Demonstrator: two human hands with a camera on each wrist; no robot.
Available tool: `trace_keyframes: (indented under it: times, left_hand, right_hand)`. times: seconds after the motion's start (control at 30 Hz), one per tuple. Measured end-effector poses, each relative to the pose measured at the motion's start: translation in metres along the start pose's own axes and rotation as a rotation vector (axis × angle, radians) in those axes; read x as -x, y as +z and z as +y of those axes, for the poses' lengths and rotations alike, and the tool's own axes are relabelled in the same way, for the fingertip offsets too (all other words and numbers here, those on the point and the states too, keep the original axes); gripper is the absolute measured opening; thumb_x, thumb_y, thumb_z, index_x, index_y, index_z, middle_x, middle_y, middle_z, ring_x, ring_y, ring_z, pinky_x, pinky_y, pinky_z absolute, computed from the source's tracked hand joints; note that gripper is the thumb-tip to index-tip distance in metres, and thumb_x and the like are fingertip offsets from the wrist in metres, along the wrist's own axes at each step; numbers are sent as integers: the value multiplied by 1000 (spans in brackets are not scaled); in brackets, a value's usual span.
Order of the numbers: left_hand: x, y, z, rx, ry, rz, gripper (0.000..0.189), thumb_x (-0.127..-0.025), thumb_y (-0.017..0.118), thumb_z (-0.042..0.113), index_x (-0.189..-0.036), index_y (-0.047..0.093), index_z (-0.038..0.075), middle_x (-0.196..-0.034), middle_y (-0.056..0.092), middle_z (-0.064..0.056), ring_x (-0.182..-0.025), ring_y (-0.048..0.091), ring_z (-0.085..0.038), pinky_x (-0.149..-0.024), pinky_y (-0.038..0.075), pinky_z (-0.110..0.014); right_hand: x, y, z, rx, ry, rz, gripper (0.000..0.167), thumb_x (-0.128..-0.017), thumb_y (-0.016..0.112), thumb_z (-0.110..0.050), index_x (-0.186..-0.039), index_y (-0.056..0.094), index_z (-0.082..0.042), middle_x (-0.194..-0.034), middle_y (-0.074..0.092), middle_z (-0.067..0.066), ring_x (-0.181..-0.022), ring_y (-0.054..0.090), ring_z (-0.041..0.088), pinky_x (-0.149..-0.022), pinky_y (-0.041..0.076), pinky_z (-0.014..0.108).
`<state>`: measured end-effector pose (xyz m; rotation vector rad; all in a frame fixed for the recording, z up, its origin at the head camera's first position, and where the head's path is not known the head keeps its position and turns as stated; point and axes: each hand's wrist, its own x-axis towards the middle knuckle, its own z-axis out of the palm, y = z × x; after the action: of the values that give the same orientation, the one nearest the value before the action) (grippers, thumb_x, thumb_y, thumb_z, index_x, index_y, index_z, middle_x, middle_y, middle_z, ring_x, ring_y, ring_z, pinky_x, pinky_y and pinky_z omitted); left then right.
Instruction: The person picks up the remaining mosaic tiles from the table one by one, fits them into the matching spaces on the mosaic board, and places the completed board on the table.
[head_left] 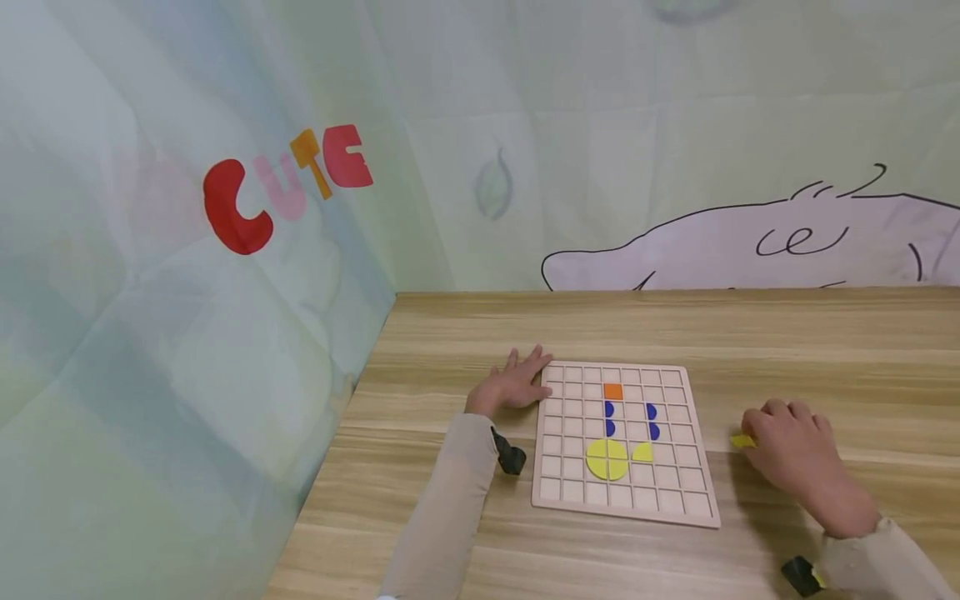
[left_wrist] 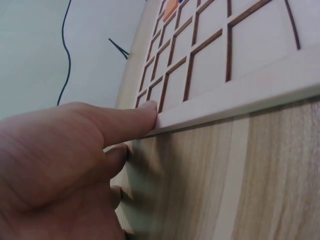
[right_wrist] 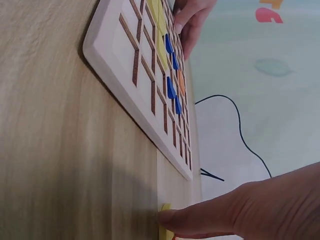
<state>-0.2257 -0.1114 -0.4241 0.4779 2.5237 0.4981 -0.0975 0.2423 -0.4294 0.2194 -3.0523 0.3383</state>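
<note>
A pale wooden grid board (head_left: 550,490) lies flat on the table. In its cells sit an orange square (head_left: 612,392), several blue half-round pieces (head_left: 610,428), a yellow circle made of quarter pieces (head_left: 617,469), and a single yellow quarter piece (head_left: 642,453) to its right. My left hand (head_left: 513,387) rests at the board's upper left edge, fingers spread; in the left wrist view its thumb (left_wrist: 135,121) touches the rim. To the right of the board, my right hand (head_left: 795,450) pinches a yellow piece (head_left: 743,441) close over the table. Its full outline is hidden by the fingers.
The wood-grain table (head_left: 465,325) runs back to a pale fabric backdrop (head_left: 465,150) with a line drawing on it. Colored letters (head_left: 238,208) hang on the left side. A black strap end (head_left: 510,454) hangs from the left sleeve, another (head_left: 801,575) by the right.
</note>
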Motion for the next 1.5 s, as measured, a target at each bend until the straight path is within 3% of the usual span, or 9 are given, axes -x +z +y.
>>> trace_keyframes:
  times: [0.8, 1.2, 1.5]
  left_hand:
    - [0, 0, 1, 7, 0, 6, 62, -101, 45, 36, -155, 16, 25, -163, -1, 3, -148, -9, -31, -115, 1, -62]
    - [2, -1, 3, 7, 2, -1, 62, -102, 44, 34, -155, 15, 24, -163, -2, 2, -148, -10, -32, -115, -1, -62]
    - [2, -2, 3, 10, -3, -3, 62, -101, 44, 34, -155, 15, 25, -163, -2, 3, -148, -10, -31, -116, -1, -61]
  right_hand:
    - [-1, 3, 5, -41, 3, 0, 16, -76, 75, -16, -80, 65, -4, -102, 59, 26, -97, 47, 49, -75, 35, 60]
    - [-1, 5, 6, -25, -65, 70, 25, -74, 76, -25, -86, 67, -5, -107, 58, 23, -99, 49, 49, -77, 37, 61]
    - [-3, 3, -2, -54, -106, 121, 19, -75, 74, -21, -86, 68, -7, -107, 61, 21, -100, 50, 50, -79, 37, 63]
